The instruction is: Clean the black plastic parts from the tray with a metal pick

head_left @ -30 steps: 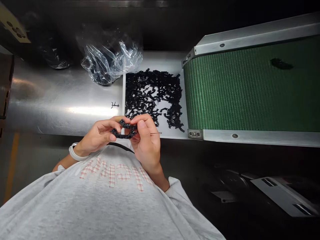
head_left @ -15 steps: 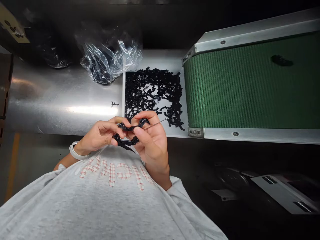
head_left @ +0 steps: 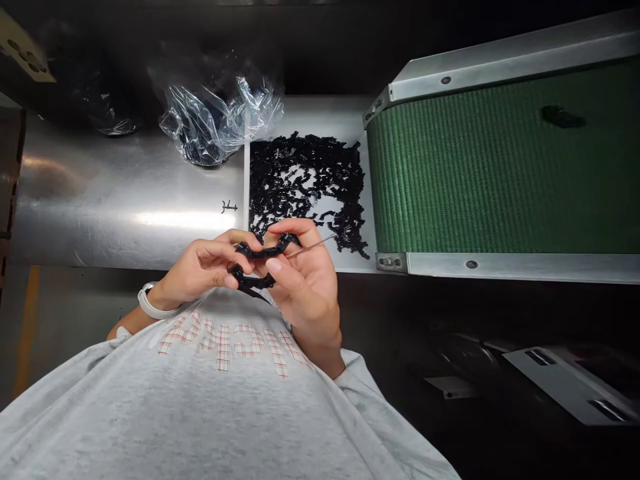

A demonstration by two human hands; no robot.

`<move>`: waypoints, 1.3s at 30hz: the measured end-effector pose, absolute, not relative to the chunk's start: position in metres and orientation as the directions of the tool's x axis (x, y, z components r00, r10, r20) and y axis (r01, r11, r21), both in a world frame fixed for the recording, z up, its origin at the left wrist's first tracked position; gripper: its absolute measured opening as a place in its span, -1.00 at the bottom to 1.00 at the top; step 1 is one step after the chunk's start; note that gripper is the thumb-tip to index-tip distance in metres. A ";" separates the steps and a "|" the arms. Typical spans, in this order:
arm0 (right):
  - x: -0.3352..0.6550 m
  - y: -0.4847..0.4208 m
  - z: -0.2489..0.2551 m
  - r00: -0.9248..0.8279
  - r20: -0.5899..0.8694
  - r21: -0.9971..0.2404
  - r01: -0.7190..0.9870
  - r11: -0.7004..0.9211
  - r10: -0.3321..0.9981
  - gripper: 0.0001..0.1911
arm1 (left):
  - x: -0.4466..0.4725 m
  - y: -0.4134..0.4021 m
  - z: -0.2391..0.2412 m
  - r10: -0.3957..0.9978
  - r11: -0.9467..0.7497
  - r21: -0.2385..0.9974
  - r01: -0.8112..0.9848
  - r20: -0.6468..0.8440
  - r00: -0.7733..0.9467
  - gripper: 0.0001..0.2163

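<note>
In front of my chest, both hands hold a curved black plastic piece whose upper arm [head_left: 265, 252] and lower arm [head_left: 256, 283] are both visible; whether these are one part or two I cannot tell. My left hand [head_left: 197, 268] pinches its left side between fingers and thumb. On the opposite side, my right hand [head_left: 313, 290] is closed around the right end, the thumb near the upper arm. A thin metal rod [head_left: 319, 243] sticks out from between the right fingers, pointing up and right. Its other end is hidden.
A white tray [head_left: 247, 180] holds many small black clips [head_left: 345, 167]. A clear plastic bag [head_left: 205, 127] with dark contents stands behind it on the metal table [head_left: 100, 200]. To the right, a green conveyor belt [head_left: 475, 180] carries a dark part [head_left: 563, 117]. Small black pieces [head_left: 229, 207] lie left of the tray.
The black piece has tilted slightly in my hands, showing more of its upper arm. My right thumb and fingers have shifted a little on it. The surroundings look the same.
</note>
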State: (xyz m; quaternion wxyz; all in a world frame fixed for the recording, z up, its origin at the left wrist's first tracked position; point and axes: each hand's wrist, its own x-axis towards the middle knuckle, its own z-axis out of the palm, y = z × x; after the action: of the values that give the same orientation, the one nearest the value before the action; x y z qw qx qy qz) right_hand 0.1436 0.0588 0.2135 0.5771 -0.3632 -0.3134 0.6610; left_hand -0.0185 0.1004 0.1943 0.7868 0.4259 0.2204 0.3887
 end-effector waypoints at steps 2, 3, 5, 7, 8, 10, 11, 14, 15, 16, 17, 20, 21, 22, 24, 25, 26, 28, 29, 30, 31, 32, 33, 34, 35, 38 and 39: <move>0.144 0.060 0.214 -0.089 -0.101 -0.823 -0.553 -0.133 0.991 -0.70 | -0.018 0.100 0.195 0.806 0.336 0.841 -0.424 -0.023 0.592 -0.88; 0.143 0.060 0.215 -0.089 -0.100 -0.820 -0.557 -0.133 0.991 -0.70 | -0.018 0.100 0.195 0.807 0.338 0.841 -0.422 -0.029 0.589 -0.88; 0.141 0.062 0.217 -0.068 -0.115 -0.825 -0.549 -0.133 0.991 -0.71 | -0.018 0.100 0.195 0.806 0.338 0.847 -0.410 -0.035 0.591 -0.87; 0.138 0.064 0.218 -0.039 -0.119 -0.840 -0.528 -0.121 0.992 -0.73 | -0.017 0.100 0.195 0.807 0.315 0.863 -0.394 -0.025 0.591 -0.87; 0.137 0.065 0.218 -0.026 -0.110 -0.849 -0.517 -0.108 0.994 -0.74 | -0.017 0.100 0.194 0.809 0.299 0.873 -0.386 -0.017 0.588 -0.87; 0.137 0.066 0.218 -0.009 -0.086 -0.867 -0.491 -0.079 0.996 -0.73 | -0.017 0.099 0.193 0.813 0.274 0.888 -0.370 -0.008 0.582 -0.87; 0.137 0.066 0.217 -0.007 -0.078 -0.874 -0.480 -0.071 0.997 -0.71 | -0.017 0.099 0.192 0.815 0.269 0.891 -0.367 -0.007 0.580 -0.87; 0.141 0.064 0.217 -0.033 -0.088 -0.866 -0.492 -0.093 0.996 -0.65 | -0.018 0.097 0.192 0.811 0.290 0.875 -0.388 -0.010 0.585 -0.88; 0.142 0.064 0.217 -0.045 -0.099 -0.853 -0.511 -0.108 0.994 -0.64 | -0.018 0.097 0.193 0.810 0.306 0.864 -0.399 -0.016 0.586 -0.88; 0.143 0.063 0.218 -0.055 -0.110 -0.837 -0.533 -0.123 0.992 -0.65 | -0.018 0.097 0.193 0.809 0.325 0.852 -0.410 -0.026 0.587 -0.89; 0.143 0.063 0.218 -0.063 -0.121 -0.823 -0.552 -0.136 0.991 -0.67 | -0.017 0.097 0.195 0.807 0.346 0.839 -0.419 -0.039 0.589 -0.89; 0.143 0.063 0.220 -0.062 -0.146 -0.800 -0.580 -0.155 0.987 -0.75 | -0.016 0.097 0.198 0.791 0.411 0.798 -0.440 -0.074 0.607 -0.88; 0.143 0.063 0.220 -0.053 -0.153 -0.804 -0.575 -0.155 0.987 -0.79 | -0.015 0.098 0.199 0.785 0.431 0.786 -0.444 -0.084 0.614 -0.87; 0.142 0.063 0.220 -0.041 -0.161 -0.813 -0.561 -0.156 0.986 -0.82 | -0.015 0.098 0.200 0.780 0.447 0.776 -0.446 -0.094 0.619 -0.86; 0.141 0.063 0.219 -0.017 -0.167 -0.838 -0.524 -0.151 0.986 -0.83 | -0.014 0.098 0.200 0.776 0.471 0.764 -0.440 -0.123 0.618 -0.83; 0.140 0.063 0.218 -0.009 -0.167 -0.850 -0.505 -0.148 0.986 -0.82 | -0.014 0.098 0.200 0.778 0.480 0.761 -0.436 -0.138 0.613 -0.82; 0.140 0.063 0.218 -0.003 -0.163 -0.859 -0.491 -0.144 0.987 -0.81 | -0.014 0.098 0.199 0.779 0.487 0.758 -0.434 -0.152 0.609 -0.81; 0.139 0.063 0.217 0.010 -0.146 -0.869 -0.480 -0.123 0.989 -0.82 | -0.014 0.097 0.198 0.780 0.497 0.750 -0.437 -0.164 0.604 -0.81; 0.139 0.063 0.217 0.016 -0.137 -0.871 -0.477 -0.113 0.990 -0.83 | -0.015 0.097 0.197 0.781 0.497 0.746 -0.443 -0.162 0.603 -0.82; 0.139 0.063 0.216 0.021 -0.130 -0.875 -0.473 -0.104 0.991 -0.83 | -0.015 0.097 0.196 0.781 0.496 0.743 -0.450 -0.155 0.605 -0.83; 0.139 0.063 0.216 0.025 -0.124 -0.879 -0.467 -0.098 0.992 -0.82 | -0.015 0.096 0.196 0.781 0.492 0.741 -0.457 -0.144 0.608 -0.84; 0.139 0.064 0.215 0.027 -0.122 -0.884 -0.458 -0.096 0.992 -0.81 | -0.015 0.096 0.195 0.781 0.487 0.738 -0.466 -0.130 0.611 -0.85; 0.138 0.064 0.215 0.028 -0.121 -0.889 -0.447 -0.096 0.992 -0.79 | -0.015 0.096 0.195 0.781 0.483 0.736 -0.474 -0.117 0.614 -0.86; 0.138 0.065 0.214 0.027 -0.122 -0.895 -0.435 -0.098 0.992 -0.77 | -0.015 0.096 0.194 0.779 0.481 0.734 -0.479 -0.108 0.618 -0.86; 0.138 0.065 0.214 0.029 -0.126 -0.900 -0.423 -0.102 0.992 -0.75 | -0.014 0.096 0.194 0.777 0.482 0.733 -0.481 -0.104 0.620 -0.87; 0.139 0.065 0.213 0.010 -0.151 -0.899 -0.417 -0.133 0.989 -0.67 | -0.013 0.095 0.196 0.788 0.475 0.740 -0.476 -0.116 0.605 -0.88; 0.138 0.065 0.213 -0.003 -0.152 -0.894 -0.425 -0.139 0.988 -0.63 | -0.013 0.095 0.196 0.796 0.466 0.746 -0.476 -0.119 0.593 -0.88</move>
State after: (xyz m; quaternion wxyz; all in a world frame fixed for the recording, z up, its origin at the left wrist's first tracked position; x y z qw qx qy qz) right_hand 0.1385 0.0651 0.2132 0.5653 -0.4229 -0.3329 0.6251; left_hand -0.0129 0.0947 0.1964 0.8239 0.3433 0.2333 0.3860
